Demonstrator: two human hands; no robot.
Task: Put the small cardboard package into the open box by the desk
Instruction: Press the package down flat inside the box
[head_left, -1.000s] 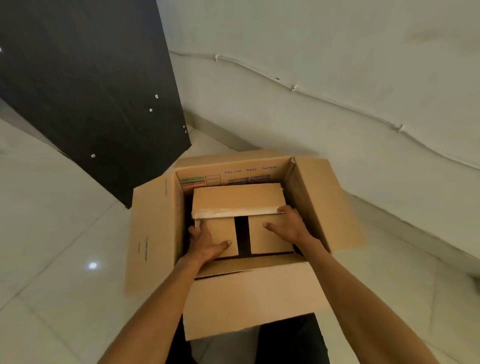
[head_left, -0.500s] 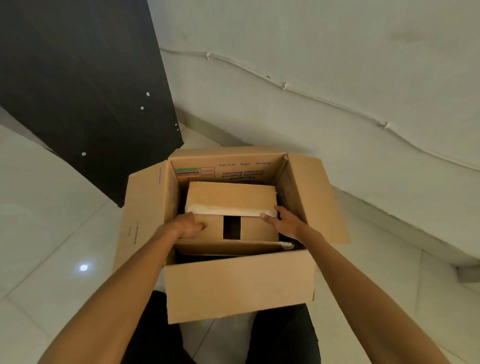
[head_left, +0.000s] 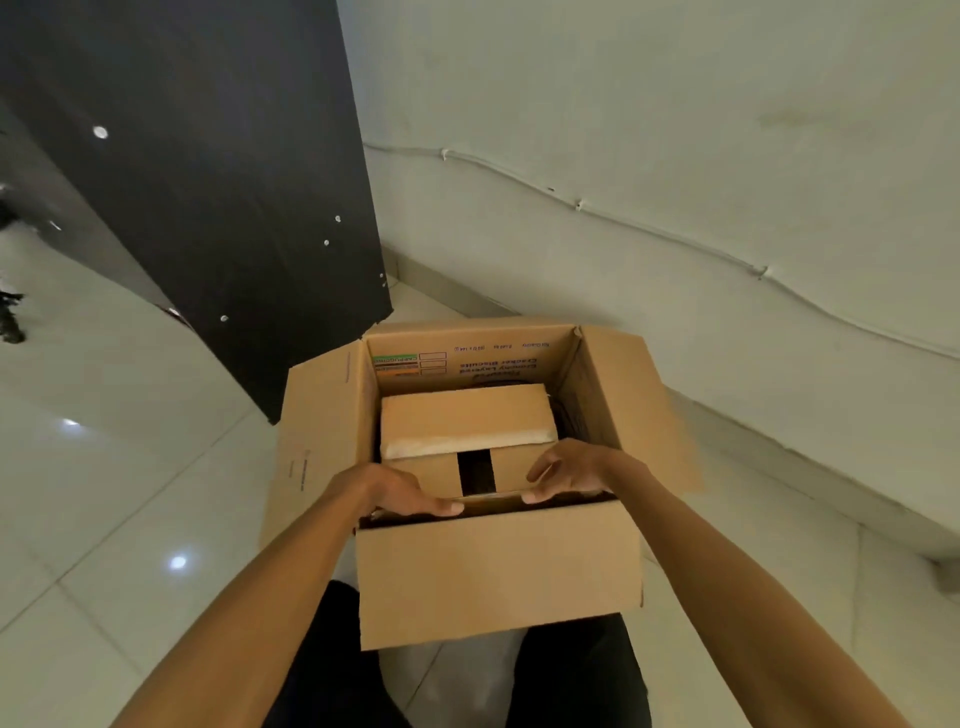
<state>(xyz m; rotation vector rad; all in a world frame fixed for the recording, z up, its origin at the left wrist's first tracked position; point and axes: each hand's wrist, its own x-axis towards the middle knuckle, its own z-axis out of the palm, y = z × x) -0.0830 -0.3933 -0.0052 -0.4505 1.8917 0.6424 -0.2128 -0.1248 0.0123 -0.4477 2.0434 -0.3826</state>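
Observation:
The small cardboard package (head_left: 467, 415), brown with a pale strip and a black tape band on its near face, sits low inside the open box (head_left: 498, 577) on the floor by the dark desk panel (head_left: 208, 208). My left hand (head_left: 395, 491) lies over the package's near left edge, fingers pointing right. My right hand (head_left: 571, 470) curls over the near right edge, thumb against the near face. Both sets of fingertips meet a thin folded-in flap at the package's base. The package's underside is hidden.
The box's four flaps stand open, the right one (head_left: 639, 410) spreading toward the wall (head_left: 675, 156). A thin cable (head_left: 670, 236) runs along the wall. A glossy tiled floor (head_left: 130, 493) surrounds the box. My dark-trousered legs (head_left: 576, 670) are just below the box.
The package has sunk lower into the box. My hands slid from its front face and sides to its near bottom edge. The view has tilted slightly.

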